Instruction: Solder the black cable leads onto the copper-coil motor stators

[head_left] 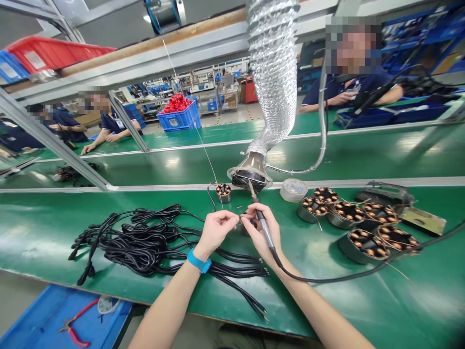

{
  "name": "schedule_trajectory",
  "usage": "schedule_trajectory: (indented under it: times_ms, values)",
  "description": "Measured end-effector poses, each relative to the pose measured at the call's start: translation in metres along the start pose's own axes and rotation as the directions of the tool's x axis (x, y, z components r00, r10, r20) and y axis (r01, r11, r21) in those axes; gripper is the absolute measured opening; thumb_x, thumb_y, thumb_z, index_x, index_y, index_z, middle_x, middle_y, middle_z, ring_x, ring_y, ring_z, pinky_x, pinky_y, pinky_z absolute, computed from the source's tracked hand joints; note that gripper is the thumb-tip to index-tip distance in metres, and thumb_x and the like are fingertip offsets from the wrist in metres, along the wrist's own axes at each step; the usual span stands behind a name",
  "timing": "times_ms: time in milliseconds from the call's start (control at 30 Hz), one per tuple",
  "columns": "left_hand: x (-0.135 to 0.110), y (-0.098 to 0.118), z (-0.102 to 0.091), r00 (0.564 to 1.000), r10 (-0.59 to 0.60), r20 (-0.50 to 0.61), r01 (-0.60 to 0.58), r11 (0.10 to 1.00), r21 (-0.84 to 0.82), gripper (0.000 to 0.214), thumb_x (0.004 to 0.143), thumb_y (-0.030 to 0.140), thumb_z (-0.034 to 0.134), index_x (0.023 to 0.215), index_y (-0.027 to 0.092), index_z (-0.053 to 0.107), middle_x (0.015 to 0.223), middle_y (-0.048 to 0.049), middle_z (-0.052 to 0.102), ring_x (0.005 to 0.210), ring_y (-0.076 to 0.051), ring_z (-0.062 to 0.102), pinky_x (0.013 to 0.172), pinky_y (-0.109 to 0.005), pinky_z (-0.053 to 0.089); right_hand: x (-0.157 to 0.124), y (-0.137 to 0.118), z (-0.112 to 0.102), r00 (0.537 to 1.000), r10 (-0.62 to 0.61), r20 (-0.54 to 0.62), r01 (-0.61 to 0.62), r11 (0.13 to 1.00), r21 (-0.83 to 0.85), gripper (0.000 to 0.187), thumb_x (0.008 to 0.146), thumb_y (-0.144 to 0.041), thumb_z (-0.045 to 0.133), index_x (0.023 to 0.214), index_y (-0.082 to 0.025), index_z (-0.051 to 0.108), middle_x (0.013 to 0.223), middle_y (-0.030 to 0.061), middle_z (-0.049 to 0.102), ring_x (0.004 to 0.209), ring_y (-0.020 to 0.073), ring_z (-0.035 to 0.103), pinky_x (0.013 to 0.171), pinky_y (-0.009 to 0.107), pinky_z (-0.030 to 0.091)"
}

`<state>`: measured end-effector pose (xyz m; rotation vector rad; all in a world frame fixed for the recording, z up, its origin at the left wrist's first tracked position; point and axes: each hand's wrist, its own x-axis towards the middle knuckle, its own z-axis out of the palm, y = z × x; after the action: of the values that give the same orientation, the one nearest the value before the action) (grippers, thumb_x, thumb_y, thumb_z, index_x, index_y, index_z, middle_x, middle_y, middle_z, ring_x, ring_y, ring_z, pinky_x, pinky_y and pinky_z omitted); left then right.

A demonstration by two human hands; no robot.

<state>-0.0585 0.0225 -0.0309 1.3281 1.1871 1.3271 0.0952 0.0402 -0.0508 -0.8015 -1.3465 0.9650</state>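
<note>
My right hand (267, 228) has a soldering iron (264, 228) lying between thumb and forefinger, its tip pointing up and away. That hand's fingertips meet those of my left hand (218, 232), which is closed in a pinch; what lies between them is too small to make out. Just behind my fingers is a dark round part, mostly hidden. A thin solder wire (207, 155) runs down from a spool (165, 14) to my left hand. Beyond stands a motor stator (224, 193) with copper coils and a black cable. Black cables (145, 242) lie piled left, their stripped ends below my hands.
A fume extraction hood (254, 167) hangs just ahead. Several stators (348, 213) stand at right beside a tape dispenser (388, 194) and a round tub (293, 189). The iron's cord crosses at right. Red-handled pliers (78, 325) lie in a blue tray (39, 310). Co-workers sit opposite.
</note>
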Motion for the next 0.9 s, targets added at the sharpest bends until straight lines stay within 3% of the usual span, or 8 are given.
schedule_trajectory:
  times_ms: [133, 267, 467, 600, 800, 900]
  values:
    - [0.000, -0.002, 0.002, 0.998, 0.014, -0.058, -0.015, 1.000, -0.014, 0.024, 0.079, 0.036, 0.074, 0.076, 0.012, 0.070, 0.066, -0.0017, 0.065, 0.063, -0.011, 0.056, 0.064, -0.024, 0.046, -0.004, -0.006, 0.001, 1.000, -0.012, -0.015, 0.011, 0.998, -0.055, 0.027, 0.085, -0.029, 0.069, 0.108, -0.025, 0.056, 0.096, 0.0022, 0.058, 0.077, 0.0153, 0.065, 0.074, 0.030, 0.057]
    - [0.001, -0.002, 0.003, 0.996, -0.015, -0.093, 0.012, 1.000, -0.027, 0.022, 0.076, 0.033, 0.075, 0.075, 0.013, 0.068, 0.070, -0.0019, 0.066, 0.064, -0.011, 0.055, 0.064, -0.023, 0.045, -0.006, -0.017, -0.001, 0.986, -0.163, 0.041, 0.168, 0.955, -0.245, 0.023, 0.086, -0.025, 0.065, 0.107, -0.026, 0.058, 0.095, 0.0031, 0.059, 0.080, 0.0178, 0.063, 0.074, 0.032, 0.057]
    - [-0.007, -0.001, 0.008, 0.996, -0.025, 0.091, 0.021, 0.999, 0.042, 0.020, 0.074, 0.032, 0.074, 0.077, 0.013, 0.067, 0.074, -0.0028, 0.066, 0.067, -0.013, 0.057, 0.066, -0.024, 0.046, -0.008, -0.025, -0.002, 0.923, -0.318, 0.217, 0.372, 0.884, -0.284, 0.032, 0.089, -0.020, 0.064, 0.119, -0.030, 0.057, 0.113, 0.0056, 0.060, 0.105, 0.0227, 0.061, 0.091, 0.038, 0.054]
    - [-0.011, 0.002, 0.007, 0.987, -0.019, 0.162, -0.004, 0.990, 0.142, 0.021, 0.079, 0.034, 0.070, 0.080, 0.013, 0.069, 0.077, -0.0032, 0.065, 0.069, -0.014, 0.056, 0.066, -0.025, 0.045, -0.009, -0.023, -0.003, 0.929, -0.310, 0.203, 0.358, 0.893, -0.274, 0.024, 0.094, -0.017, 0.057, 0.114, -0.031, 0.058, 0.103, 0.0034, 0.060, 0.092, 0.0182, 0.064, 0.085, 0.033, 0.055]
    - [-0.006, 0.010, -0.007, 0.973, 0.012, 0.232, -0.077, 0.959, 0.274, 0.024, 0.086, 0.038, 0.065, 0.082, 0.014, 0.071, 0.075, -0.0031, 0.062, 0.075, -0.015, 0.051, 0.070, -0.025, 0.042, -0.005, -0.019, -0.009, 0.965, -0.239, 0.111, 0.260, 0.928, -0.266, 0.021, 0.092, -0.019, 0.062, 0.111, -0.029, 0.058, 0.094, 0.0014, 0.058, 0.082, 0.0170, 0.066, 0.080, 0.031, 0.056]
    - [-0.004, 0.010, -0.008, 0.977, 0.009, 0.215, -0.055, 0.976, 0.209, 0.025, 0.087, 0.039, 0.065, 0.083, 0.015, 0.069, 0.078, -0.0034, 0.063, 0.076, -0.015, 0.053, 0.073, -0.026, 0.043, -0.004, -0.017, -0.010, 0.972, -0.220, 0.081, 0.234, 0.931, -0.279, 0.018, 0.092, -0.022, 0.062, 0.108, -0.028, 0.058, 0.096, 0.0023, 0.059, 0.081, 0.0175, 0.067, 0.078, 0.032, 0.057]
